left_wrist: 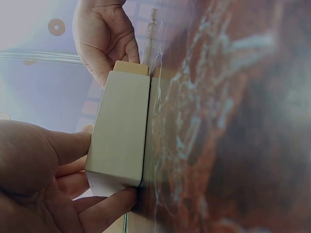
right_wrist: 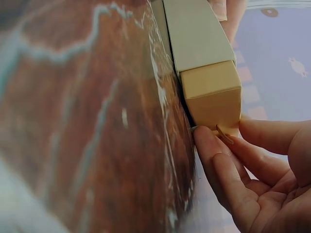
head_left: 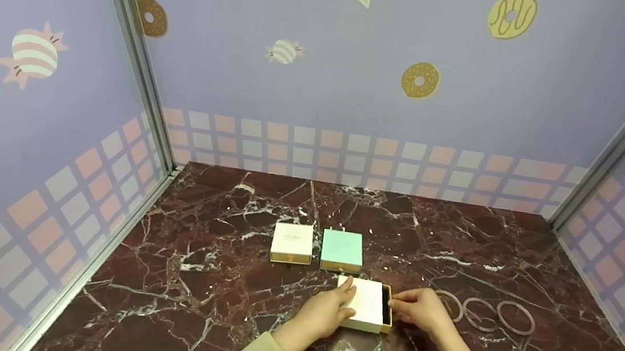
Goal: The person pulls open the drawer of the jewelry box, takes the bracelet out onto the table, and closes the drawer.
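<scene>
A white slide-out box lies flat on the table with its gold drawer partly out on the right side, showing a dark inside in the head view. My left hand grips the white sleeve from the left, thumb and fingers round its end. At the opposite end, my right hand holds the drawer's front, with the thumb near one edge and fingers against the end face. A small ribbon tab sticks out from that face beside the fingers.
Behind the white box stand a closed cream box and a closed mint-green box, side by side. Several pale rings lie right of my right hand on the dark marbled table. Patterned panels enclose the back and sides.
</scene>
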### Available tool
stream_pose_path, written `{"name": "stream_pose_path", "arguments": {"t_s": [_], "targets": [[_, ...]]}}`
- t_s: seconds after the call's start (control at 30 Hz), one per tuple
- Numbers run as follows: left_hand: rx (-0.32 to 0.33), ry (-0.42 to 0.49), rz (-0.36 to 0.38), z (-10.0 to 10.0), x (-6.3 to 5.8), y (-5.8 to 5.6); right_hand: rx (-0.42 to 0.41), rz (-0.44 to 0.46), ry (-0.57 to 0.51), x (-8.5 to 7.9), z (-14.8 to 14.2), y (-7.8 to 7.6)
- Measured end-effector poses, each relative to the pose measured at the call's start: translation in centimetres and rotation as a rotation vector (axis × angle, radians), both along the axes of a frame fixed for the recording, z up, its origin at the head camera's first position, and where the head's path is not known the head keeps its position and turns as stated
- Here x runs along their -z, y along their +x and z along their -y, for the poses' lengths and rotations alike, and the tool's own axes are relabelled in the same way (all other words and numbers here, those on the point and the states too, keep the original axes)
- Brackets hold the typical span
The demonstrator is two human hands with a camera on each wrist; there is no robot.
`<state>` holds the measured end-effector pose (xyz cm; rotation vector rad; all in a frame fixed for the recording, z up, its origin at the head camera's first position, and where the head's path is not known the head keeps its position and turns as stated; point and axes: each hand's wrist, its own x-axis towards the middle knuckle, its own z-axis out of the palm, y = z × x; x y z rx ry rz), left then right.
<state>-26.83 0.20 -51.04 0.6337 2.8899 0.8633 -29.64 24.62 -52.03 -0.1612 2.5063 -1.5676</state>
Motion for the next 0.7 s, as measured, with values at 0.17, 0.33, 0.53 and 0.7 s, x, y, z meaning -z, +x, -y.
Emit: {"name": "stream_pose_path", "arguments": {"t_s": [0.17, 0.33, 0.53, 0.7], "targets": [[0.002, 0.003, 0.000, 0.0, 0.0, 0.0, 0.007, 0.001, 0.006, 0.1, 0.2, -0.1], [0.004, 0.002, 0.006, -0.1, 0.0, 0.1, 0.008, 0.000, -0.003, 0.2, 0.5, -0.1], [0.004, 0.009, 0.022, -0.1, 0.0, 0.0, 0.022, 0.009, -0.024, 0.4, 0.9, 0.0], [0.003, 0.008, 0.026, -0.1, -0.1, 0.0, 0.020, -0.019, -0.014, 0.4, 1.1, 0.0]]}}
